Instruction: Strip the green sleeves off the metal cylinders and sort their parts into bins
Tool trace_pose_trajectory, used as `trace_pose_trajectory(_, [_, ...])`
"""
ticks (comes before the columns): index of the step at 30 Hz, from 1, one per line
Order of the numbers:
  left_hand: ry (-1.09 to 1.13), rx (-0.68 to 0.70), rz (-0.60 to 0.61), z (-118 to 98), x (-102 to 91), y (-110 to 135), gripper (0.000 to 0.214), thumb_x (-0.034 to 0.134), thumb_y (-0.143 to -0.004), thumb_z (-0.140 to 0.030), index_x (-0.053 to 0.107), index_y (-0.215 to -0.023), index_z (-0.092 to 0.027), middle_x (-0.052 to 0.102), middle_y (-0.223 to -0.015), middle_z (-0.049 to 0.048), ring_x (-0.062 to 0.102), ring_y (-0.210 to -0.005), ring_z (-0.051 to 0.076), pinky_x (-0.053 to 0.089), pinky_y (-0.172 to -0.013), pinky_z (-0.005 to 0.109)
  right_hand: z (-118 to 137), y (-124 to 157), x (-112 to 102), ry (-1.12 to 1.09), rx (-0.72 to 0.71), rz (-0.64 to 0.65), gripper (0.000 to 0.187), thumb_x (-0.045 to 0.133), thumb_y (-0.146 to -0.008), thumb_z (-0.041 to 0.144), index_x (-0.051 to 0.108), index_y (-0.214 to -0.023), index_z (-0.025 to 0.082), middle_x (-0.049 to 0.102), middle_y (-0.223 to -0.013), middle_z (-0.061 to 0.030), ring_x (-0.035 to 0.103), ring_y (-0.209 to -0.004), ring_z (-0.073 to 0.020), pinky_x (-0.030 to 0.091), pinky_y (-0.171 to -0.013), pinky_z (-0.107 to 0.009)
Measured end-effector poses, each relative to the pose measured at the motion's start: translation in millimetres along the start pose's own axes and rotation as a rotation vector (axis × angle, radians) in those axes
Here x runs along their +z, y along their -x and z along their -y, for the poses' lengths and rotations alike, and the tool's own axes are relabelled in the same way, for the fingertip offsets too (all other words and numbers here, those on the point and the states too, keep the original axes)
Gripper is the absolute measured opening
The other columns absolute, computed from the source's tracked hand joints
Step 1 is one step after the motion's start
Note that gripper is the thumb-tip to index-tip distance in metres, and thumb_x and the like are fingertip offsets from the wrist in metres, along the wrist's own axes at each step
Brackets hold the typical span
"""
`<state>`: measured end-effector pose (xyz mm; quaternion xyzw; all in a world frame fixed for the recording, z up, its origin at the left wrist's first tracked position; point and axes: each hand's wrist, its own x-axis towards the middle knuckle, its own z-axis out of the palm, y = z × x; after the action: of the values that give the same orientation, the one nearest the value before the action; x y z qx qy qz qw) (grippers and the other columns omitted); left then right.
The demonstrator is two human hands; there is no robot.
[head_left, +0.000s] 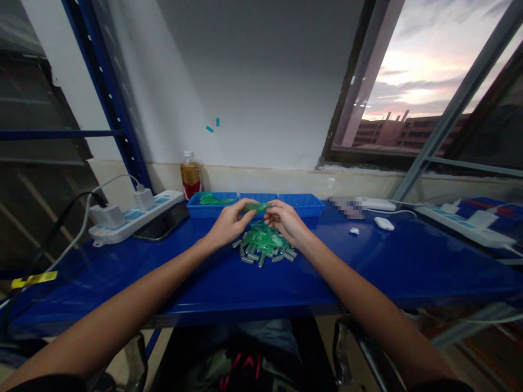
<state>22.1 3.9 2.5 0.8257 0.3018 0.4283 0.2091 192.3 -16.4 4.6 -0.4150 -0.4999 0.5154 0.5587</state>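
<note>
My left hand (230, 221) and my right hand (286, 220) meet above the blue table (163, 272), both pinched on one green strip-like part (256, 207) held between them. Just below the hands lies a pile of green parts with small silver cylinders (265, 246). Behind the hands stands a row of blue trays (304, 205); the left one holds more green pieces (214, 200).
A white power strip (131, 218) with plugged chargers and a dark phone (161, 226) lie at the left. A bottle (190, 174) stands by the wall. White small items (384, 222) and another power strip (466, 223) lie at the right, under a window.
</note>
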Motion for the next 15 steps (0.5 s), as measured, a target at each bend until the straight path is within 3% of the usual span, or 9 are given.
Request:
trace_pose_trajectory(5, [0.056, -0.028, 0.019, 2.3, 2.4, -0.4, 0.031, 0.048, -0.086, -0.037, 0.057, -0.107, -0.016, 0.064, -0.092, 0.0045, 0.058, -0.077, 0.016, 0.046, -0.068, 0.027, 2.9, 2.2, 1.2, -0.048, -0.035, -0.019, 0.008, 0.056, -0.061, 0.020, 0.050, -0.066, 0.018, 0.056, -0.057, 0.0033, 0.053, -0.051, -0.0089, 0.040, -0.052, -0.021])
trace_pose_trajectory(15, [0.554, -0.230, 0.008, 6.9, 5.3, -6.3, 0.031, 0.059, -0.079, -0.039, 0.054, -0.097, -0.015, 0.066, -0.088, 0.0052, 0.063, -0.073, 0.016, 0.050, -0.064, 0.028, -4.8, -0.7, 3.1, -0.101, -0.137, 0.002, 0.017, 0.060, -0.053, 0.015, 0.058, -0.070, 0.016, 0.059, -0.059, 0.0032, 0.055, -0.054, -0.0098, 0.040, -0.056, -0.023])
